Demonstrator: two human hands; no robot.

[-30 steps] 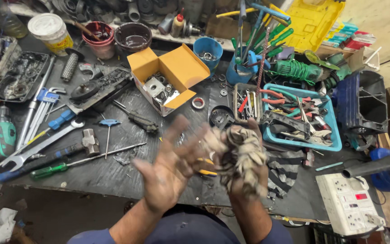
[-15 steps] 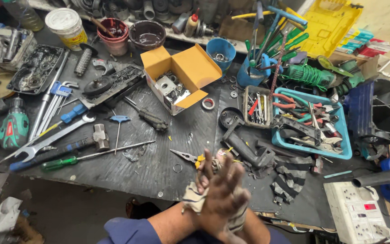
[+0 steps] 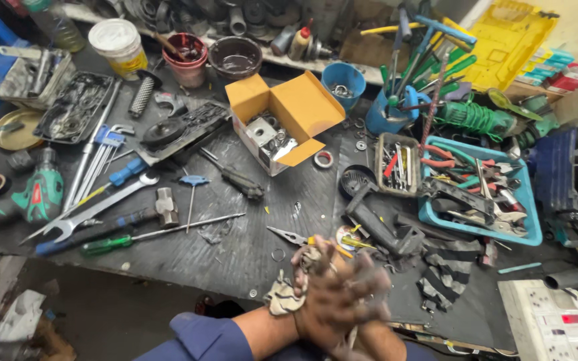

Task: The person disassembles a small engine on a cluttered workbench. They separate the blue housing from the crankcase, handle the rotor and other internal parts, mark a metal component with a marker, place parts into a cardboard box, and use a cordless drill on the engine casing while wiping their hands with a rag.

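My left hand (image 3: 326, 306) and my right hand (image 3: 371, 284) are pressed together low in the head view, over the front edge of the dark workbench (image 3: 235, 254). Both are grimy and wrapped around a dirty rag (image 3: 281, 297), which sticks out to the left and below. The fingers interlock, so where each hand ends is hard to tell. A blue sleeve (image 3: 202, 337) covers my left arm. Needle-nose pliers with yellow handles (image 3: 306, 237) lie just beyond the hands.
An open orange box (image 3: 302, 107) of metal parts stands at centre. A blue tray (image 3: 526, 224) of pliers sits right, a striped cloth (image 3: 446, 271) and white power strip (image 3: 546, 321) nearer. A hammer (image 3: 162, 204), wrench (image 3: 95, 210), screwdrivers and green drill (image 3: 35, 197) lie left.
One second ago my left hand was open and apart from the rag in my right hand. Both hands have since closed together around the rag and dropped toward the bench's front edge.
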